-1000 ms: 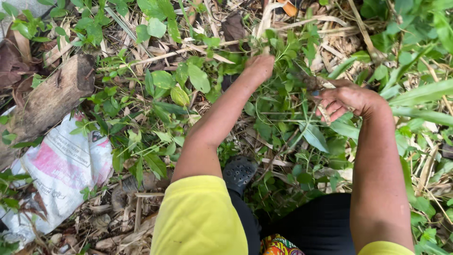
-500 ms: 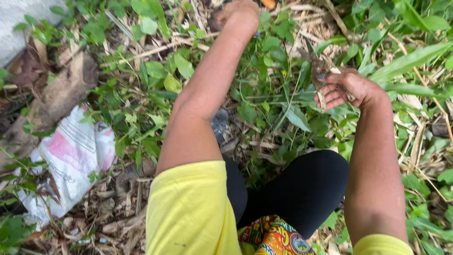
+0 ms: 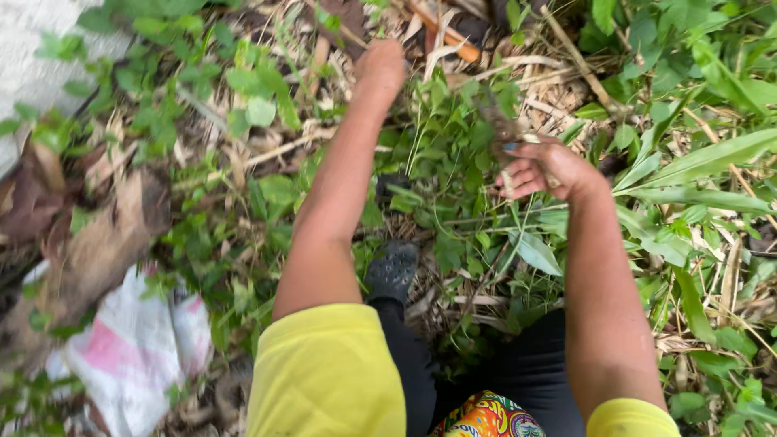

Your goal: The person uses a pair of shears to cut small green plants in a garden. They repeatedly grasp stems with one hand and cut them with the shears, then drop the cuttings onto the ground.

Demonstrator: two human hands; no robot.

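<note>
While amid weeds (image 3: pixel 453 162), right hand (image 3: pixel 542 170) around stems (image 3: pixel 498 121).

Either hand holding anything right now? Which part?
The right hand is closed on a bunch of pulled weed stems, gripped at their lower end. The left hand reaches into the weeds; whether it holds anything cannot be told.

Two bare hands show: the left hand (image 3: pixel 380 69) reaches far up among the weeds, the right hand (image 3: pixel 541 168) is curled around one thin stem (image 3: pixel 495 121). One dark shoe (image 3: pixel 392 269) stands below and between them. Left of the shoe lies one white and pink plastic bag (image 3: pixel 133 352), with one large brown dead leaf (image 3: pixel 97 243) above that bag.
</note>
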